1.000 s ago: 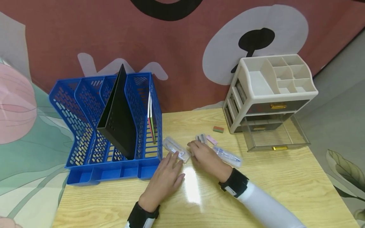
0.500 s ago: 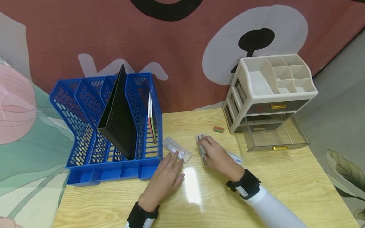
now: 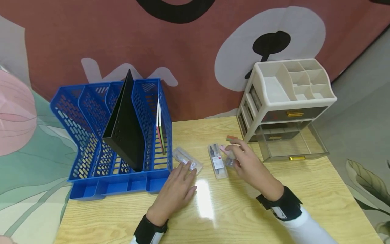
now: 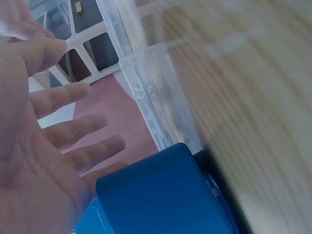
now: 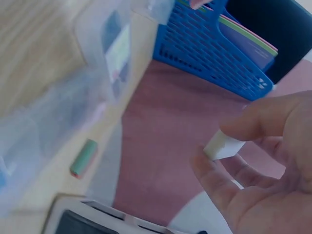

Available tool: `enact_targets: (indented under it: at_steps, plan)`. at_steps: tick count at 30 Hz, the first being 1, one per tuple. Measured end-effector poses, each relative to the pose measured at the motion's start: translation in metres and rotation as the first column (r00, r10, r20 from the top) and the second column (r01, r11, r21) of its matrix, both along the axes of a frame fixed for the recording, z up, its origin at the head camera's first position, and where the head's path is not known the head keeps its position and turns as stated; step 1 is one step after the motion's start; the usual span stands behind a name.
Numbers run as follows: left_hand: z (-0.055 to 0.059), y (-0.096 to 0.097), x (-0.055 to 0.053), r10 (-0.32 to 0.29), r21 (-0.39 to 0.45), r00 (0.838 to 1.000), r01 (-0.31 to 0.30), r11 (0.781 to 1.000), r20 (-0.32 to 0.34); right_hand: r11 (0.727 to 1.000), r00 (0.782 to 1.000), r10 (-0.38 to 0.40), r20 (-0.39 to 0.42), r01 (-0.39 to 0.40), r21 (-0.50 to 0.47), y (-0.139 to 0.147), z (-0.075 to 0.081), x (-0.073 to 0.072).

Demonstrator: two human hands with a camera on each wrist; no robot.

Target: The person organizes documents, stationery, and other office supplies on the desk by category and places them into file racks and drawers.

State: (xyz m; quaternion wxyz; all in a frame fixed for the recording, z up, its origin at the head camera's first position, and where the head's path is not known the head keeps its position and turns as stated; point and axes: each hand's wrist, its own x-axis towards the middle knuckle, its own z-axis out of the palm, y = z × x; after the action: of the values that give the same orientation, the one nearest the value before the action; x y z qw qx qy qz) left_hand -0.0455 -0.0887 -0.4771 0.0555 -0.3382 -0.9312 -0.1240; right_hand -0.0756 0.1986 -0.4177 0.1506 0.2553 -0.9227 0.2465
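My right hand (image 3: 256, 173) hovers over the right side of the small items. Its thumb and fingers pinch a small white block (image 5: 223, 146), like an eraser, best seen in the right wrist view. Beneath that hand lie a clear case (image 3: 230, 162) with bluish contents, mostly covered, and a small pink piece (image 3: 224, 149). Just left of them is a clear case (image 3: 217, 161) with a dark tool and a white label. My left hand (image 3: 173, 194) rests with extended fingers at the near end of another clear case (image 3: 186, 159).
A blue file rack (image 3: 120, 183) with a black folder (image 3: 126, 135) and thin booklets stands left. A red-green block (image 3: 232, 138) lies near a white drawer organizer (image 3: 269, 108) at the right. Its clear drawer (image 3: 294, 152) is pulled out.
My right hand has moved rightward off the labelled case, uncovering it, and now pinches the white block over the right-hand case. My left hand has stayed where it was.
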Motion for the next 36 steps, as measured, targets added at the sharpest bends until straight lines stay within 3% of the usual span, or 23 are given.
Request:
enact_targets:
  at_steps: [12,20,28,36]
  plan:
    - [0.001,-0.001,0.0,-0.003,-0.021,1.0,0.004,1.0,0.009,0.999,0.99,-0.037,-0.138,0.035,-0.02,0.026,0.035,0.013]
    - [0.002,0.002,0.0,-0.001,-0.013,1.0,0.001,1.0,0.017,0.99,0.968,-0.142,-0.206,0.144,-0.004,0.052,0.058,0.019]
    - [-0.001,0.007,-0.006,-0.028,-0.003,1.0,0.028,1.0,-0.013,0.972,0.952,-0.22,-0.212,0.233,0.041,0.08,0.062,0.014]
    - [0.0,0.014,-0.009,-0.044,-0.014,0.999,0.044,0.999,0.025,0.963,0.967,-0.197,-0.161,0.222,0.151,0.103,0.062,0.0]
